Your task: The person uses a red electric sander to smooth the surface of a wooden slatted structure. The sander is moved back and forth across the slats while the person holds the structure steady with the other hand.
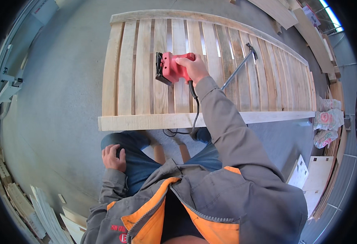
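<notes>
My right hand is wrapped round the grip of a red electric sander. The sander is tilted on its side over the slatted wooden panel, its black sanding pad facing left. From the grip a black cord runs down past the panel's near edge. My left hand holds nothing and rests on my left thigh, its fingers apart and slightly bent. Right of the sander, a claw hammer with a metal shaft lies across the slats.
Plastic sacks sit beyond the panel's right end. Boards are stacked at the far right, and pale panels lean nearer to me. Timber strips lie at the lower left. A grey machine stands along the left.
</notes>
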